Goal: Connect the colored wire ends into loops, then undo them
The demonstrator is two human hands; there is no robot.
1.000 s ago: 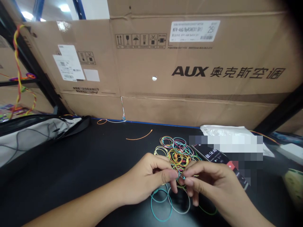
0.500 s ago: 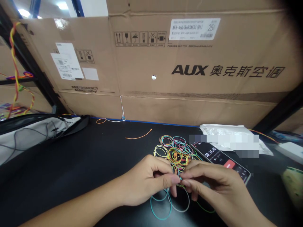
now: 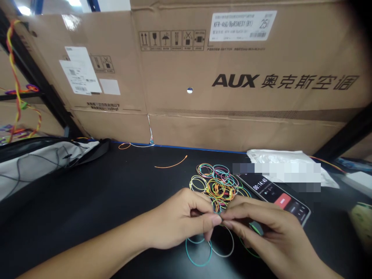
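Observation:
My left hand (image 3: 186, 219) comes in from the lower left, its thumb and forefinger pinched together. Opposite it, my right hand (image 3: 269, 223) is closed in a pinch too, fingertips meeting those of the left. Between them they hold a thin teal wire loop (image 3: 198, 266), whose round part hangs below the left fingers. The pinched end is mostly hidden by the fingertips. A white wire loop (image 3: 225, 256) shows just beneath the hands. Right behind the fingers lies a pile of colourful wire loops (image 3: 216, 188), in yellow, orange, pink and teal.
A phone (image 3: 293, 207) running a timer lies right of the pile, beside a white plastic packet (image 3: 287, 157). One loose orange wire (image 3: 171, 166) rests on the black table (image 3: 130, 186). A large cardboard box (image 3: 174, 128) stands behind; a grey bag (image 3: 43, 162) is at left.
The view has shifted slightly, so the box sits higher in the picture. Both hands stay pinched together at the same place; the teal bit between the fingertips is now less visible.

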